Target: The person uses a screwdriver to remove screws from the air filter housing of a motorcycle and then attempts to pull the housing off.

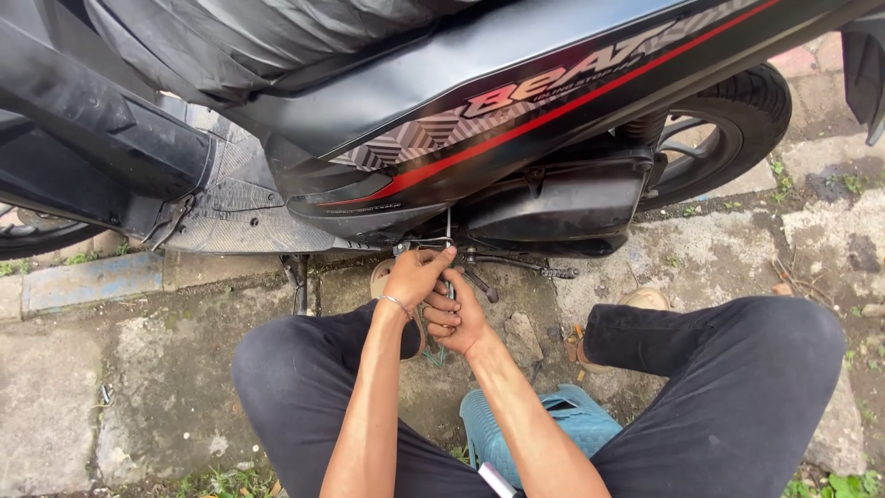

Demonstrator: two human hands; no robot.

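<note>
Under the black scooter (516, 120) with its red stripe, left hand (417, 274) and right hand (456, 314) grip a thin wire (448, 231), fingers closed.

A black scooter body panel (516, 101) with a red stripe and a grey chevron pattern stretches across the top, under a dark seat (267, 37). The ribbed grey footboard (230, 207) sits to the left. The rear tyre (737, 120) stands at upper right on cracked, mossy concrete paving (111, 369). A black centre stand leg (298, 281) drops to the ground. A small teal plastic stool (535, 429) shows between black trouser legs (737, 387), and a tan sandal (641, 300) rests near a loose stone (521, 337).
</note>
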